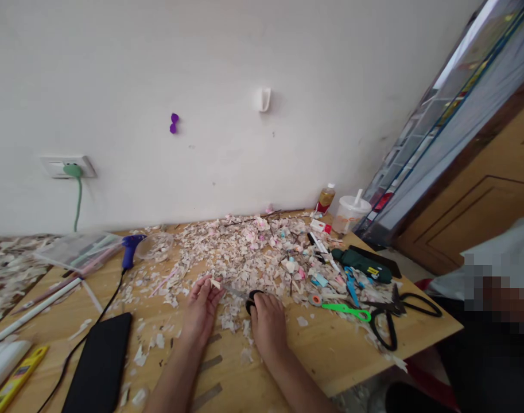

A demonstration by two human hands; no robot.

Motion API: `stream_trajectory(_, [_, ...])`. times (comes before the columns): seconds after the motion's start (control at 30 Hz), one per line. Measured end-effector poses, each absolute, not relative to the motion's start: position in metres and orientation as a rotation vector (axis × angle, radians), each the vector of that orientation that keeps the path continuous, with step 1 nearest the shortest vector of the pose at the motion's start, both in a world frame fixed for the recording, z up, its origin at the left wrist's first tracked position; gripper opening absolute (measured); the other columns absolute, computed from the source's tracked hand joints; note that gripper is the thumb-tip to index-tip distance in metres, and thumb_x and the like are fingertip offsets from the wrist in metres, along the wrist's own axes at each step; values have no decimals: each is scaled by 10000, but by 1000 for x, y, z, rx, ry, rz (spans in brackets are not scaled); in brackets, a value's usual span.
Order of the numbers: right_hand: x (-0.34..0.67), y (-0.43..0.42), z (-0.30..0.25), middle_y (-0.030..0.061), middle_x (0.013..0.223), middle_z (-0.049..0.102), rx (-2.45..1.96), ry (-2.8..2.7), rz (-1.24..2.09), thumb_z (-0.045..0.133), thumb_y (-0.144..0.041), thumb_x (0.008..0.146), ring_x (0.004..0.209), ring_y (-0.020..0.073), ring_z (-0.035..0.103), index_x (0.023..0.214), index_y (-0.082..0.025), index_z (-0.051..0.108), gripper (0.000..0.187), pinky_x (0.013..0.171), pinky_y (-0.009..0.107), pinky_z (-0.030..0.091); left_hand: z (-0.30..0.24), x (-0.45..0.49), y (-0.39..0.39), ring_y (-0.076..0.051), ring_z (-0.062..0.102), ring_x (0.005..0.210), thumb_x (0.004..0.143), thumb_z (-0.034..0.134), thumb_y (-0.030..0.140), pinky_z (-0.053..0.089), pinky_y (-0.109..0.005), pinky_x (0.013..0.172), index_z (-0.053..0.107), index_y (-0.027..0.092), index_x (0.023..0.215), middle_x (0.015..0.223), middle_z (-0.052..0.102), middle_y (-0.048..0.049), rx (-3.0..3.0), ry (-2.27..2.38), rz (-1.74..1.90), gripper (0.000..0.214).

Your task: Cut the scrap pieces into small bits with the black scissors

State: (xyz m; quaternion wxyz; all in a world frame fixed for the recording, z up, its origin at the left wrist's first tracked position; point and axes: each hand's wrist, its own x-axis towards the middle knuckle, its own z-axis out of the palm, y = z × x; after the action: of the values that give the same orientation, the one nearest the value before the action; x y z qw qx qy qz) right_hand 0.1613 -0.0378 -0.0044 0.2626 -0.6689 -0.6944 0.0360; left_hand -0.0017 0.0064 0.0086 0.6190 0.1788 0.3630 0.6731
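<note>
Near the front middle of the table, my left hand [202,304] pinches a small pale scrap [215,283] between thumb and fingers. What the scrap is made of I cannot make out. Just to its right, my right hand [268,321] is closed round the black handles of a pair of scissors [240,293]. Their blades point left toward the scrap; whether they touch it is too small to tell. A wide heap of pale shavings and petal-like scraps [244,258] spreads behind and around both hands, with pinkish flowers [257,232] among it.
Large black-handled scissors [393,312], a green cutter [345,310] and a dark green pouch [365,265] lie right. A bottle [326,198] and lidded cup [351,215] stand behind. At left are a blue glue gun [131,248], its cord and a black tablet [99,364]. Another person sits far right.
</note>
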Motion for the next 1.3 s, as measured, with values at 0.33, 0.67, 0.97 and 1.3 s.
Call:
stream_trajectory(0.33, [160,-39,-4,52,958,614,-1823,-1905,59,556,-135,837,947,237,511,974,-207,576,156,841,352,358,6,3,4,-81,637,729,641,793,171,525,-195,747,604,222,1088,857,682,-9,405,793,1592,489])
stream_trajectory(0.67, [160,-37,-6,56,990,602,-1809,-1922,80,552,-138,851,964,231,499,1029,-196,558,188,853,345,350,10,6,3,-89,621,695,673,774,227,526,-206,708,644,199,1023,784,654,0,456,809,1514,375])
stream_trajectory(0.97, [159,-38,-5,61,1015,609,-1796,-1984,76,545,-148,848,980,234,501,1061,-207,564,222,844,353,339,11,10,3,-107,601,742,628,787,292,482,-235,738,628,175,777,814,654,2,593,895,1626,247])
stream_trajectory(1.3, [162,-38,-1,72,975,578,-1742,-1856,177,529,-188,822,963,238,478,1053,-169,525,232,861,359,339,6,0,5,-140,492,612,738,695,361,394,-224,638,653,188,648,588,548,9,1092,1255,1477,199])
